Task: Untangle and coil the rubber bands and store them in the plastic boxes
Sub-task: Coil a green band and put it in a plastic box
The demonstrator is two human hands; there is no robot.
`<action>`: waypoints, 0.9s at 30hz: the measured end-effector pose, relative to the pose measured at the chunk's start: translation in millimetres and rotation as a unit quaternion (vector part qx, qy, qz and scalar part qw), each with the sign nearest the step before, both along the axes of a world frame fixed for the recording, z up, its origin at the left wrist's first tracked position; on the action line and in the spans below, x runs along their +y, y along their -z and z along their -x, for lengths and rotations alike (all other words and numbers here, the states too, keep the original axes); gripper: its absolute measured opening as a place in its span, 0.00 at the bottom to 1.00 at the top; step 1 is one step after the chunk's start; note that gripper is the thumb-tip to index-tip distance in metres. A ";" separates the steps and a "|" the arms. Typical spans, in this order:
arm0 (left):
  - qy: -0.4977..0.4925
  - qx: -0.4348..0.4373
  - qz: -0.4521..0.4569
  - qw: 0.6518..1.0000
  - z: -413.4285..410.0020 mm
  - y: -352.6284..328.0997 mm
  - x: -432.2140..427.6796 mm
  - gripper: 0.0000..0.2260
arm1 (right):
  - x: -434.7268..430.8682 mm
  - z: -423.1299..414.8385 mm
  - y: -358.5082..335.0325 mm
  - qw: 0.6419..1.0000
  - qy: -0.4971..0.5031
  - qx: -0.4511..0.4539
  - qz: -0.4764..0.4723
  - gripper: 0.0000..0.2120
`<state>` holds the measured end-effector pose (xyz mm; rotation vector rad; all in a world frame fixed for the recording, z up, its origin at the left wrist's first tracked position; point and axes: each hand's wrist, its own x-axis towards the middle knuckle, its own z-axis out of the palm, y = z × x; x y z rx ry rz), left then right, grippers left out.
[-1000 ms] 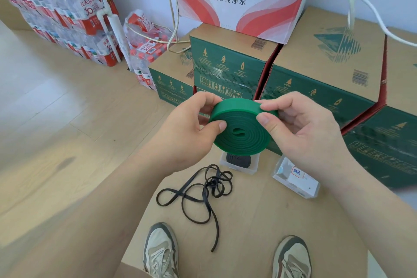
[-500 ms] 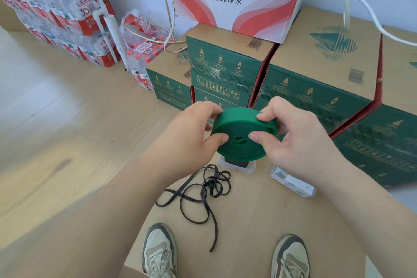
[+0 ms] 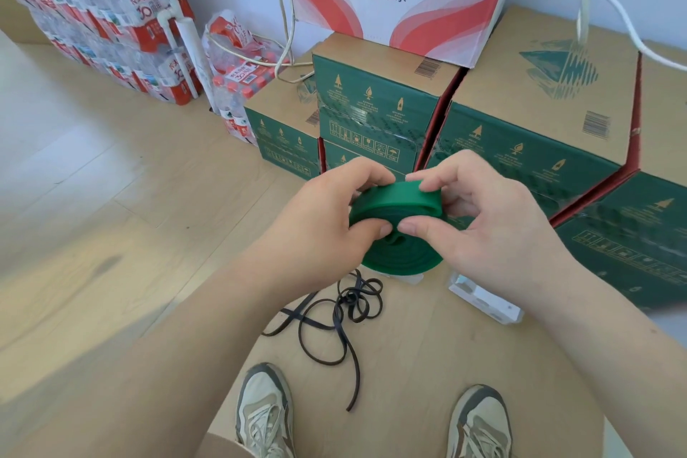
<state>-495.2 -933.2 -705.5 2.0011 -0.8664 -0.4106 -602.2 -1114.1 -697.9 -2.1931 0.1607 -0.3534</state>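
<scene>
Bright daylight, soft shadows, perhaps edge-warped

Both forearms bare, no sleeves, no watch or rings seen. Left hand [image 3: 327, 219] & right hand [image 3: 494, 227] bare, no gloves, nails short. Feet in low sneakers: left shoe [image 3: 265, 413] & right shoe [image 3: 479, 424], beige/off-white uppers w/ grey-brown panels at toe & sides, pale laces criss-crossed. Strip of tan fabric at bottom edge by left shoe, prob. shorts hem.
</scene>
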 end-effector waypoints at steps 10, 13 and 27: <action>-0.008 0.025 0.014 1.000 2.1 4.1 -4.3 0.18 | -9.6 2.0 -1.6 0.999 0.007 0.031 0.007 0.13; 0.005 0.019 0.015 1.000 3.7 11.9 -10.2 0.23 | -17.2 1.0 6.3 0.998 0.012 0.057 -0.013 0.11; 0.149 -0.182 0.017 0.972 -6.0 21.5 -66.8 0.12 | -56.2 8.0 1.3 0.994 0.030 0.096 0.052 0.16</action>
